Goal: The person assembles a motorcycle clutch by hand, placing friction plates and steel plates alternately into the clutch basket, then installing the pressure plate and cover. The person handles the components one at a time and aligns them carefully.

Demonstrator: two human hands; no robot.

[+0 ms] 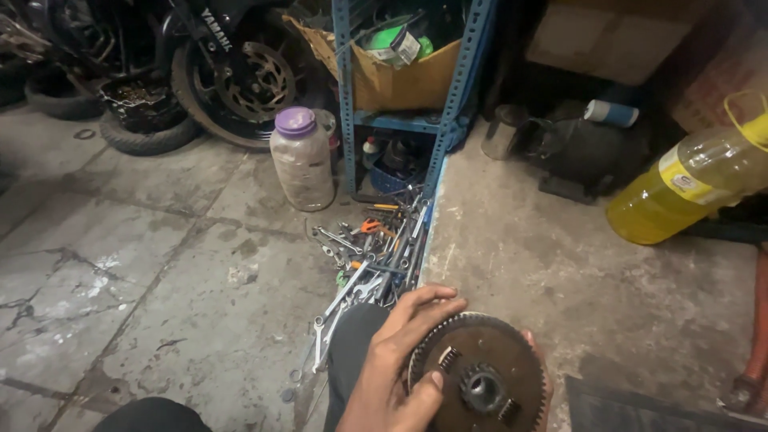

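Toothed gear disc [480, 378] sits at bottom centre, flat face up toward the camera, over the concrete ledge [576, 272]. Left hand [396, 360] wraps its left rim, grip closed on it. Right hand [531, 340] is behind the right rim, only fingertips showing; can't tell its grip. Spanners [368, 264] lie on the floor ahead-left, nearer the left hand.

— What's that in my fingers [416, 320]?
— The gear wheel [480, 376]: dull, brownish metal, oily-looking, with rough teeth round its rim.
— And the floor [160, 264]?
— Matt grey concrete, cracked and stained. The wrenches [376, 256] are bright, shiny metal; the jar [302, 164] is cloudy plastic, the yellow bottle [688, 188] clear and glossy.
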